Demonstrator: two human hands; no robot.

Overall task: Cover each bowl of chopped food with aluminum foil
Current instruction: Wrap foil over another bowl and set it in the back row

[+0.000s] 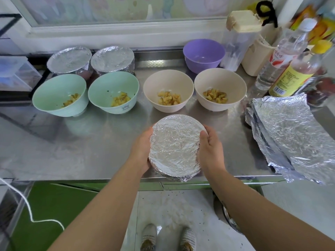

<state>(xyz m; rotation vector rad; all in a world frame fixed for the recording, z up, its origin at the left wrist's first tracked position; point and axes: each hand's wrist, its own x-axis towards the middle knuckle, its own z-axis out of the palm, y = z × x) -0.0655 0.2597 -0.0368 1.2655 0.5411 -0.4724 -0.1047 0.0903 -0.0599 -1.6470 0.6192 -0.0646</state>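
A foil-covered bowl (175,145) sits at the steel counter's front edge. My left hand (142,151) grips its left side and my right hand (209,148) grips its right side, thumb on the foil top. Behind it stand uncovered bowls holding chopped yellow food: two mint green bowls (59,96) (113,92) and two beige bowls (168,93) (220,90). Two more foil-covered bowls (69,59) (112,58) rest at the back left. A stack of cut foil sheets (290,134) lies at the right.
An empty purple bowl (204,55) stands at the back. Bottles (282,57) (297,73), a clear lidded jug (239,42) and a cream container (257,57) crowd the back right corner. The counter (81,147) ends just below the held bowl. A white cord (27,205) hangs lower left.
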